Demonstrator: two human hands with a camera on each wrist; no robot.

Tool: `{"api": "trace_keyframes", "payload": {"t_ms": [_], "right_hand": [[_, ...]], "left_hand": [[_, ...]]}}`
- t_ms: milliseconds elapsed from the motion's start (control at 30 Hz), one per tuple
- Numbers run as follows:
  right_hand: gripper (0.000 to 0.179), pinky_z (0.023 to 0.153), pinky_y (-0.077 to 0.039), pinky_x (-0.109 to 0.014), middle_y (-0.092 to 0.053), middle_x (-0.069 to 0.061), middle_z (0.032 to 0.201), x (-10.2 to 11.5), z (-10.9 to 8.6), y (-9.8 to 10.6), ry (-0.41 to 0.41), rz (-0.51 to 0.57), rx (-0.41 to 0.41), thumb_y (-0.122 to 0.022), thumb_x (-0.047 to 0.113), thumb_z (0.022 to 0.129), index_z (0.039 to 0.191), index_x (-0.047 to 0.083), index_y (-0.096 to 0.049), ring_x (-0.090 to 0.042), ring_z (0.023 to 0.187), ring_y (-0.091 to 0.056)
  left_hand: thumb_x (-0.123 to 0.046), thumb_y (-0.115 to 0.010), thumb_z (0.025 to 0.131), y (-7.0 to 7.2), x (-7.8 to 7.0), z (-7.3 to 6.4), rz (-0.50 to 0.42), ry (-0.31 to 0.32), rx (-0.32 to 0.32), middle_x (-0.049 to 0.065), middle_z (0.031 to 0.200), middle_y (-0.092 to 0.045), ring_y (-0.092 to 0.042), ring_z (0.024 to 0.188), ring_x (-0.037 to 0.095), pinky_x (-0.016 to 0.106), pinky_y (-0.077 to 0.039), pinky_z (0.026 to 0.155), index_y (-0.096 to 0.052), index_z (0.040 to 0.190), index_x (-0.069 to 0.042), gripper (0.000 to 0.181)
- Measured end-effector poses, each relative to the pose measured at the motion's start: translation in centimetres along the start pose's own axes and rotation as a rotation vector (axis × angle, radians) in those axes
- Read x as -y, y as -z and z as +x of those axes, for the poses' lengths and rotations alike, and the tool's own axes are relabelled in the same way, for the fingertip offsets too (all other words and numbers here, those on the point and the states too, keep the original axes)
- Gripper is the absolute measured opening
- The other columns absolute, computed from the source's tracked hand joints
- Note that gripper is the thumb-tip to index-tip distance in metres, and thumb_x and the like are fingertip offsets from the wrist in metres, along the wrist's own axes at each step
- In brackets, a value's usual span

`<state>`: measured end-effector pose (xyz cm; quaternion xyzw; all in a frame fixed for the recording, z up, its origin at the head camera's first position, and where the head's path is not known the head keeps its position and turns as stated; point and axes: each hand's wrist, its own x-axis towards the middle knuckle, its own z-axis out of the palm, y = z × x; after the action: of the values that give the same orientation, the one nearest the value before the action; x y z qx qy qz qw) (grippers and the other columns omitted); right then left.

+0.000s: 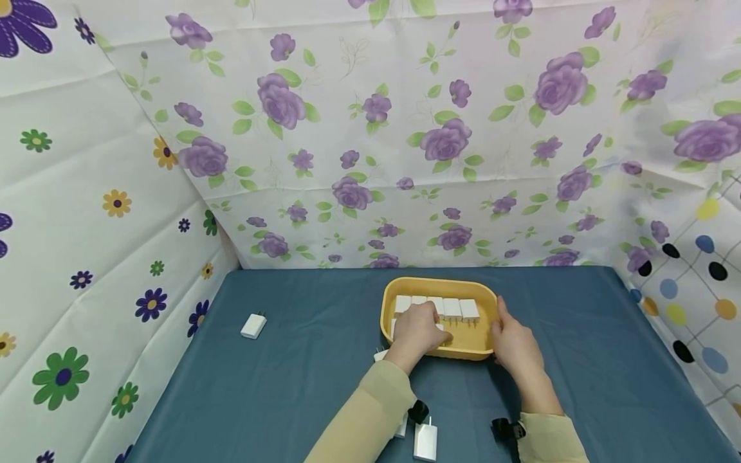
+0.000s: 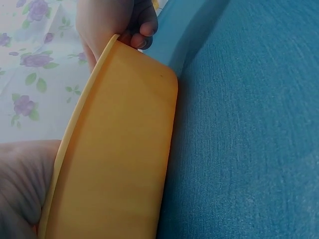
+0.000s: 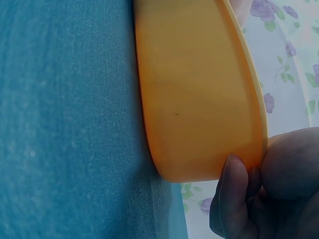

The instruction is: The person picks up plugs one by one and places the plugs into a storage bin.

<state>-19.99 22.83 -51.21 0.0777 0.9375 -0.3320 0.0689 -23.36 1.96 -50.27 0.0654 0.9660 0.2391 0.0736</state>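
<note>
A yellow plastic tray [image 1: 471,347] stands toward the back of the table, with a row of white plug-in chargers [image 1: 451,308] inside, their prongs facing the near side. My left hand [image 1: 413,331] reaches over the near rim into it. Its thumb and fingers pinch a white charger [image 1: 440,326], mostly hidden behind the hand. Around the tray's right end my right hand [image 1: 518,344] grips the rim; in the right wrist view its fingers [image 3: 233,191] press the outer wall. The left wrist view shows the tray's outer side [image 2: 114,134] and hides the charger.
One white charger [image 1: 253,326] lies apart at the left on the blue tablecloth [image 1: 312,399]. Another charger [image 1: 425,440] lies near the front, with one more beside it, partly behind the left sleeve [image 1: 365,415]. A charger [image 1: 379,355] shows by the left wrist. Flowered sheets hang behind.
</note>
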Motion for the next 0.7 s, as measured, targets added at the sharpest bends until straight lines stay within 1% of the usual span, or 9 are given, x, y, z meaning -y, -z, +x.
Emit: {"api": "trace_keyframes", "payload": {"t_ms": [200, 367, 567, 700], "right_hand": [[0.064, 0.051, -0.050, -0.039, -0.067, -0.016, 0.082, -0.05, -0.03, -0.10, 0.009, -0.006, -0.006, -0.035, 0.023, 0.116, 0.173, 0.013, -0.009, -0.023, 0.049, -0.062], [0.064, 0.051, -0.050, -0.039, -0.066, -0.015, 0.080, -0.05, 0.04, -0.05, 0.012, -0.010, -0.006, -0.035, 0.023, 0.116, 0.173, 0.015, -0.007, -0.022, 0.049, -0.062], [0.065, 0.051, -0.050, -0.039, -0.067, -0.017, 0.083, -0.05, 0.03, -0.17, 0.003, -0.007, -0.005, -0.036, 0.024, 0.116, 0.173, 0.016, -0.006, -0.023, 0.050, -0.062], [0.065, 0.051, -0.050, -0.039, -0.065, -0.014, 0.078, -0.10, 0.06, -0.25, -0.001, -0.007, -0.011, -0.036, 0.024, 0.116, 0.173, 0.015, -0.008, -0.023, 0.050, -0.062]], "left_hand": [[-0.046, -0.092, 0.084, -0.09, -0.01, 0.05, -0.014, 0.012, -0.012, -0.006, 0.077, -0.061, -0.056, 0.064, 0.013, 0.032, -0.047, 0.059, -0.066, 0.088, -0.020, 0.037], [-0.045, -0.091, 0.085, -0.09, -0.04, -0.10, -0.023, 0.021, -0.021, -0.006, 0.076, -0.060, -0.056, 0.063, 0.014, 0.032, -0.047, 0.058, -0.065, 0.086, -0.021, 0.036], [-0.044, -0.090, 0.087, -0.05, -0.16, -0.33, -0.039, 0.053, -0.019, -0.005, 0.074, -0.058, -0.056, 0.061, 0.015, 0.033, -0.045, 0.056, -0.063, 0.085, -0.022, 0.035], [-0.045, -0.090, 0.087, -0.08, -0.21, -0.27, -0.044, 0.068, -0.013, -0.005, 0.073, -0.058, -0.056, 0.061, 0.016, 0.033, -0.044, 0.055, -0.062, 0.085, -0.022, 0.036]]}}
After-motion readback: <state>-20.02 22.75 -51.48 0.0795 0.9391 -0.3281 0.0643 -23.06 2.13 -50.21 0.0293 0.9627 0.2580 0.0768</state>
